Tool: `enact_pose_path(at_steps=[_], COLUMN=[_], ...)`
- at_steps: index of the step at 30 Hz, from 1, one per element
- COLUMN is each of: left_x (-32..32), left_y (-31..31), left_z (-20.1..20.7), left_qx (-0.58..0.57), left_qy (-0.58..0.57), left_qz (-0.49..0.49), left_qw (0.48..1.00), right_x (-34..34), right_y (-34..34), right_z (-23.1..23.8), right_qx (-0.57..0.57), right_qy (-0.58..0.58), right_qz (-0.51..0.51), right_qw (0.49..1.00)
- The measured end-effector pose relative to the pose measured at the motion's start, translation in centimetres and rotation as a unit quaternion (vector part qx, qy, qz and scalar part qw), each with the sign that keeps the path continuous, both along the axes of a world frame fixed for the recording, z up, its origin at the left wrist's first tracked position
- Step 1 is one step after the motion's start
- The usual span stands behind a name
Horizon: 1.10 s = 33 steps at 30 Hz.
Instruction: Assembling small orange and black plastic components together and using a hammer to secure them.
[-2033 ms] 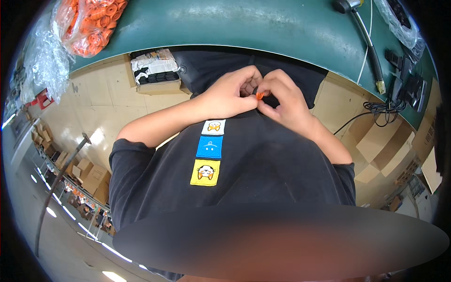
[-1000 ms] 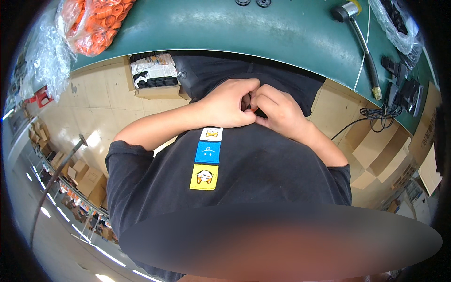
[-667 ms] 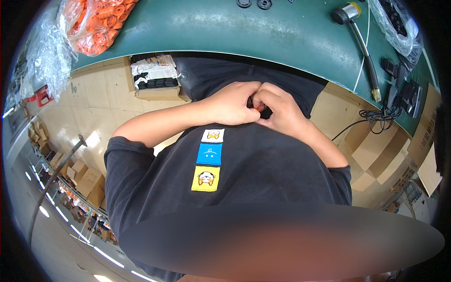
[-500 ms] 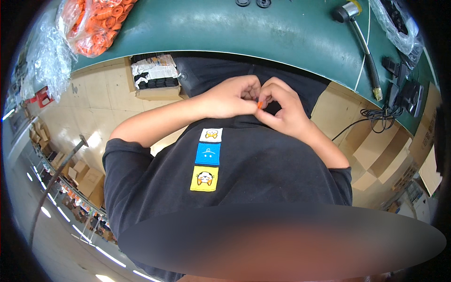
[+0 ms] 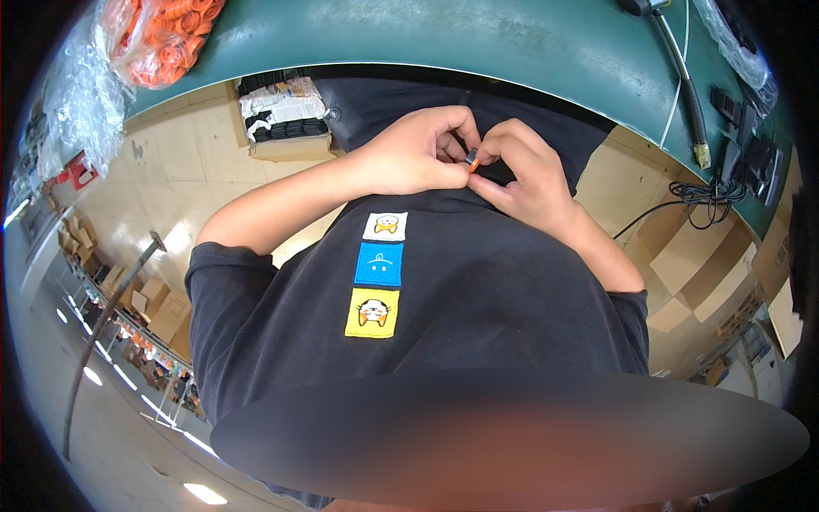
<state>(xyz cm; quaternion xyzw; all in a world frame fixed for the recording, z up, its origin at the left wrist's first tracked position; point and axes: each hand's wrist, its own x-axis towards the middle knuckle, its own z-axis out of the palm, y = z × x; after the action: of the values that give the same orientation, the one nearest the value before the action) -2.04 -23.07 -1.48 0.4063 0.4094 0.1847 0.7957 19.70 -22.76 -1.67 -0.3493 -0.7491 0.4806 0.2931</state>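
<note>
Above my lap, just in front of the table edge, both hands meet around a small orange and dark plastic piece [image 5: 474, 165]. My left hand [image 5: 424, 152] pinches it from the left, thumb and fingertips closed. From the right, the bent thumb and fingers of my right hand [image 5: 531, 173] close on the same piece. A dark bit shows at its upper end and orange below. Fingertips cover much of it, so its exact kind is unclear.
A clear bag of orange plastic parts [image 5: 173, 47] lies on the green table [image 5: 384, 38] at the far left. A hammer [image 5: 680, 72] and a coiled black cable [image 5: 704, 200] lie right. A carton of black pieces [image 5: 290, 147] stands below the table; an open cardboard box [image 5: 695, 260] stands right.
The whole view has shifted a little, and my hands appear slightly higher in it. The fingers have parted somewhat, showing a dark part beside the orange one.
</note>
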Motion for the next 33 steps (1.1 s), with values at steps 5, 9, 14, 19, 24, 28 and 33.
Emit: enact_pose_path(at_steps=[5,9,14,19,24,28,33], left_x=[-0.1,0.4,1.1,1.8,1.6,0.5,-1.1], left_y=[0.2,0.4,1.2,1.0,0.7,1.1,1.9], left_z=[0.6,1.3,2.5,2.4,1.5,1.3,1.3], left_qx=[0.002,0.073,0.217,0.266,0.239,0.165,-0.044], left_qy=[0.02,0.081,0.171,0.199,0.177,0.129,-0.051], left_qz=[-0.047,-0.056,-0.116,-0.122,-0.13,-0.117,0.002], left_qw=[0.999,0.992,0.954,0.935,0.946,0.971,0.998], right_x=[-0.3,-0.3,-0.7,-0.7,-0.2,-0.4,0.0], right_y=[0.3,0.3,0.3,0.3,0.1,0.2,1.5], right_z=[0.5,0.3,0.1,0.3,-0.3,0.1,0.8], right_qx=[0.076,0.094,0.101,0.076,-0.023,-0.023,0.038], right_qy=[-0.021,-0.017,0.009,0.023,0.021,0.033,0.007], right_qz=[0.03,0.052,0.064,0.074,0.111,0.092,0.0], right_qw=[0.996,0.994,0.993,0.994,0.993,0.995,0.999])
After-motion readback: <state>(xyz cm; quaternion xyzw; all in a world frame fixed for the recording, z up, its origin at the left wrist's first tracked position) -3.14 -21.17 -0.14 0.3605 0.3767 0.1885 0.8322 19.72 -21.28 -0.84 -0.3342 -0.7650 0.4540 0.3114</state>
